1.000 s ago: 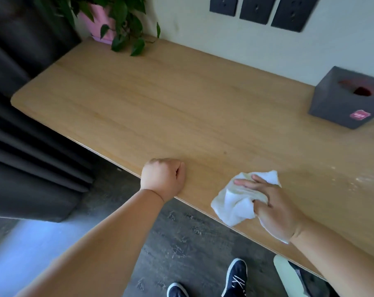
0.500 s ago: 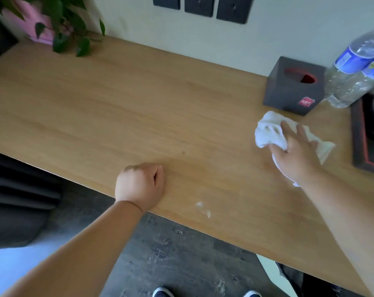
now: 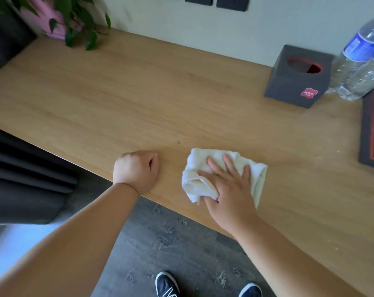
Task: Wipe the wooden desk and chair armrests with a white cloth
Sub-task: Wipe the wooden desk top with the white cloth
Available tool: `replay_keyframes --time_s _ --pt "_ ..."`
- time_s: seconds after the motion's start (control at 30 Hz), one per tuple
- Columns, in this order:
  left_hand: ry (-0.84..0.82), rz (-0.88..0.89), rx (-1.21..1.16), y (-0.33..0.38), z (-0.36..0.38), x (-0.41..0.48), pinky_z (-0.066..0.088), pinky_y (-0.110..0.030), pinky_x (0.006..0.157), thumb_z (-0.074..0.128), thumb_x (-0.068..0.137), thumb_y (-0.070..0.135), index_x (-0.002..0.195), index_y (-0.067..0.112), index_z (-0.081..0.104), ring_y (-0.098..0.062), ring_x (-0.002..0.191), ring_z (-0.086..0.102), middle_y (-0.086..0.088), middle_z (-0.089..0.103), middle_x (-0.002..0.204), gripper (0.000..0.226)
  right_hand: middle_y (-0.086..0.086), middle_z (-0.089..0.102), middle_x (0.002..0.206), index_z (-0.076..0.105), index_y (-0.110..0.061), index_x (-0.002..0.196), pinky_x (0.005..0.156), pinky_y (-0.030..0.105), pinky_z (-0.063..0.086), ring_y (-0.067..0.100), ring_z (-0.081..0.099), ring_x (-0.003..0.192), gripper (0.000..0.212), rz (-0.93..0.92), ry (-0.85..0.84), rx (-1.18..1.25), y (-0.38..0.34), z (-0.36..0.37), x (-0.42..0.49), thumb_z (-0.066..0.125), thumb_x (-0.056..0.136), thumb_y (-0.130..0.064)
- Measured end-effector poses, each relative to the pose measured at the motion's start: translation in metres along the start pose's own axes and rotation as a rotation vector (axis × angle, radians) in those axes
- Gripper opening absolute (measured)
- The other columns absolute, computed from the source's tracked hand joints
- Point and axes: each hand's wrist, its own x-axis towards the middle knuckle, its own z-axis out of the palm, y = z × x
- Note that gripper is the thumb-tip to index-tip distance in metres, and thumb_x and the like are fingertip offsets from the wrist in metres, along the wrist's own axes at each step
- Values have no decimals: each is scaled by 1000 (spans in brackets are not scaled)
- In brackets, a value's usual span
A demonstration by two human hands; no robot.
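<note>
Fingers (image 3: 228,166) of the right hand (image 3: 231,189) lie spread and flat on the white cloth (image 3: 195,185), pressing it to the wooden worktop (image 3: 139,99); thumb tucks against the cloth's near fold, so it is pinned rather than pinched. Left hand (image 3: 136,170) is curled into a loose fist holding nothing, resting on the worktop's near edge just left of the cloth.

Cloth position: near the front edge, well apart from the grey tissue box (image 3: 297,78), toward the near-left of it.

Handling judgement: light, soft, limp; bunches and folds readily, likely slides easily on smooth wood. Best controlled by a flat palm over its middle with the thumb hooking one fold, as seen.

Orientation: crumpled into a rough oblong, long axis running roughly parallel to the front edge, rolled end pointing away from the tissue box.
</note>
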Motion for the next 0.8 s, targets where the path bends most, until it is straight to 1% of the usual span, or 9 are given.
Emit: replay_keyframes --time_s 0.07,0.13,0.23,0.3,0.4,0.5,0.67,0.73,0.8 --pt "-13 -87 -26 7 -6 -3 28 -28 48 51 95 26 56 17 32 -30 50 39 4 35 50 45 -15 45 157 60 -44 126 118 68 10 25 17 157 40 -17 -25 61 -25 13 -13 59 87 -33" --pt "64 -341 -180 14 -15 -14 25 -31 47 47 94 28 57 17 31 -22 49 32 2 34 49 42 -19 45 156 52 -46 134 121 66 4 20 16 157 52 8 13 264 -41 19 -20 62 87 -24" --pt "329 -883 -667 14 -25 -51 22 -36 51 39 90 34 59 17 29 -14 50 19 5 26 48 37 -52 29 147 41 -47 147 125 55 0 -17 0 148 55 155 117 636 -50 10 -8 52 95 -30" --pt "288 -1265 -1143 11 -20 -85 19 -35 53 41 92 30 55 23 28 -18 50 18 7 23 52 40 -68 14 135 35 -50 149 123 49 2 -34 -12 133 56 195 114 666 -49 5 15 48 96 -38" --pt "7 -1565 -1640 2 1 -122 29 -30 49 40 101 22 63 20 43 -18 44 32 -1 38 51 38 -22 35 158 37 -47 150 124 48 14 17 11 156 61 223 -93 566 -55 -1 70 45 90 -51" --pt "-248 -1520 -1836 -4 19 -134 48 -26 49 40 100 20 69 13 57 -19 44 54 -4 56 55 36 -7 47 138 46 -45 143 120 51 26 33 28 149 52 105 -232 511 -75 4 130 46 91 -52" --pt "-679 -1284 -1932 -6 44 -127 63 -35 62 39 98 18 81 0 75 -30 71 76 -19 75 81 44 -11 38 157 48 -38 148 122 44 22 22 24 151 57 -76 -372 415 -123 41 187 46 93 -54" --pt "-833 -1190 -1915 -2 47 -124 65 -38 70 45 93 18 90 -5 77 -33 83 78 -23 78 91 40 -14 52 147 54 -39 144 116 36 29 16 34 145 56 -205 -444 402 -136 52 184 46 90 -51" --pt "-970 -1108 -1909 4 47 -123 64 -41 81 47 89 19 100 -8 77 -35 94 77 -24 78 100 42 -19 65 119 67 -47 117 98 34 41 12 53 120 39 -278 -525 482 -136 53 169 47 84 -47"
